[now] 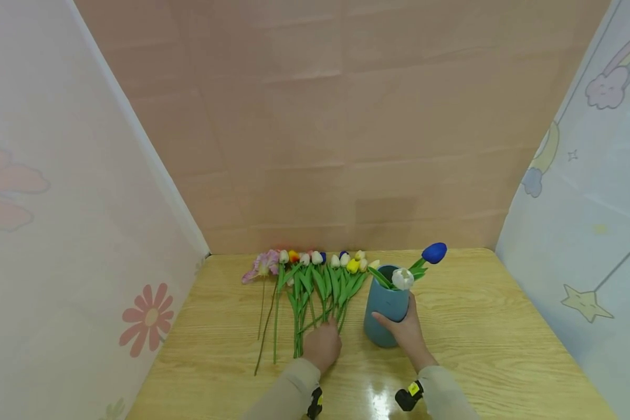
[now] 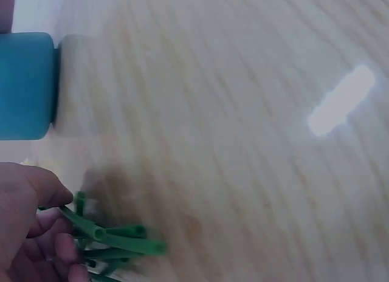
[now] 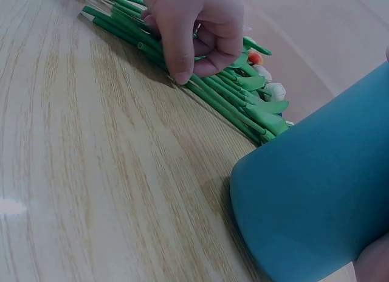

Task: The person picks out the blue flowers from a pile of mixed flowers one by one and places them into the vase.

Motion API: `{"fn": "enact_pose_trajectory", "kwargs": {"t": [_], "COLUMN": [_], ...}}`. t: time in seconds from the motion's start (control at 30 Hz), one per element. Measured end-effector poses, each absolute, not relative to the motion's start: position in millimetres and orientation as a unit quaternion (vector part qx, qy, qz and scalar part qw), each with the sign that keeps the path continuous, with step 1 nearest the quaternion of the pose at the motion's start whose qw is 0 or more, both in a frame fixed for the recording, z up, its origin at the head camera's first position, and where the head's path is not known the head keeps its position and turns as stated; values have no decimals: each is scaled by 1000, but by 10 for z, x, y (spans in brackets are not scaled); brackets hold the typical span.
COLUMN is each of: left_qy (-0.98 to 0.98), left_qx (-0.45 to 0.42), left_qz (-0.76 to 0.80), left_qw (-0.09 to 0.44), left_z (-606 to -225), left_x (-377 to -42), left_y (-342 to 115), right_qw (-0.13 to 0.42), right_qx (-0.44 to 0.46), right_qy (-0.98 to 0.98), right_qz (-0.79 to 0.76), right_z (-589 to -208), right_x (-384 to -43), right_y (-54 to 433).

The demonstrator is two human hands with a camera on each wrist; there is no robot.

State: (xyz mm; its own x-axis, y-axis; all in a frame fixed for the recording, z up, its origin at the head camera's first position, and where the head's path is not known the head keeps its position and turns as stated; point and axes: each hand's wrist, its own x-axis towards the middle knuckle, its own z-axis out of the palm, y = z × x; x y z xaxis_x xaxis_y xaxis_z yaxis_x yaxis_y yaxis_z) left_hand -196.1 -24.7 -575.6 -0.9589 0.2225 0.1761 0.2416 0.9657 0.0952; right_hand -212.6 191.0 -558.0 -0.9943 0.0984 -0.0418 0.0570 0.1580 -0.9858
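Far from the worktop's right edge, your right fingers curl round one vase holding two tulips; left fingers pinch stems.

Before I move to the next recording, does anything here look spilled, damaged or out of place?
Nothing looks spilled or damaged. One slight oddity: just beyond the left hand, a green stem slants across the otherwise roughly lengthwise tulip stems.

Blue vase, green stems
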Motion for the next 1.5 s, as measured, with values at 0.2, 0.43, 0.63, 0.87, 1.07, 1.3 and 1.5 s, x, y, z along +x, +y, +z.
{"fn": "enact_pose_trajectory", "kwargs": {"t": [0.2, 0.43, 0.63, 0.87, 1.07, 1.3, 1.5], "left_qy": [-987, -983, -974, -973, -975, -985, -986], "left_qx": [-118, -95, -106, -128, -125, -113, -109], "left_qz": [-81, -75, -130, -180, -176, -100, -91], "left_qw": [77, 140, 154, 62, 61, 88, 85], "left_z": [-5637, -5493, -5434, -5623, -5727, -5803, -5775], "left_x": [-1965, -2024, -2060, -2027, -2046, -2093, -2093], "left_y": [-231, -229, -282, -310, -316, -308, -309], "right_qw": [11, 13, 10, 12, 9, 12, 12], "right_qx": [-53, -55, -59, -60, -60, -57, -51], "right_qy": [-759, -760, -762, -764, -760, -765, -766], "right_qz": [649, 648, 645, 642, 647, 641, 640], "right_z": [-5568, -5559, -5554, -5582, -5587, -5575, -5567], "right_x": [-2118, -2123, -2122, -2133, -2142, -2144, -2142], "right_y": [1902, 1901, 1912, 1918, 1912, 1916, 1913]}}
